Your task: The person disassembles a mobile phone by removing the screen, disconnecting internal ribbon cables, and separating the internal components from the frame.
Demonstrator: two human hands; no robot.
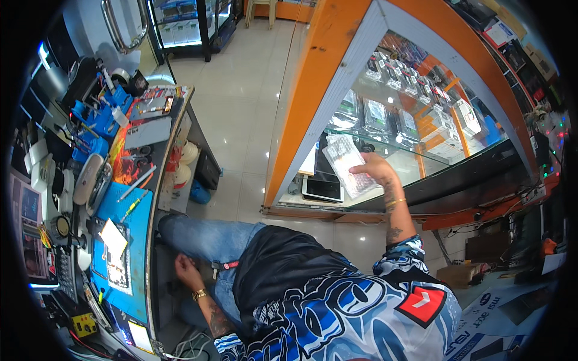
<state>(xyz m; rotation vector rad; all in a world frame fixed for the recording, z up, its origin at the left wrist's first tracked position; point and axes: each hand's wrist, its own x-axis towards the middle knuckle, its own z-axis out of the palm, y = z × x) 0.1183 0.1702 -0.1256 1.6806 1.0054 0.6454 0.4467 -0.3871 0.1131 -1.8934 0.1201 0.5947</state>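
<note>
My right hand [374, 171] reaches into the lower part of a glass display case and grips a bubble-wrapped packet [346, 162]. Its thumb lies on top of the clear, whitish wrap, and what is inside cannot be made out. Beneath the packet is a white-edged tablet [323, 189], partly covered by it. My left hand [188, 271] hangs low beside my thigh, close to the workbench edge. Its fingers are loosely bent and no object shows in them. A red key strap [229, 265] hangs at my jeans.
The orange-framed display case [295, 114] holds packaged goods on glass shelves [403, 150]. At left, a workbench carries a blue mat [133, 207] with an opened device [118, 256], a silver laptop-like panel [148, 133] and blue tool holders [103, 123]. Cables [195, 348] trail below.
</note>
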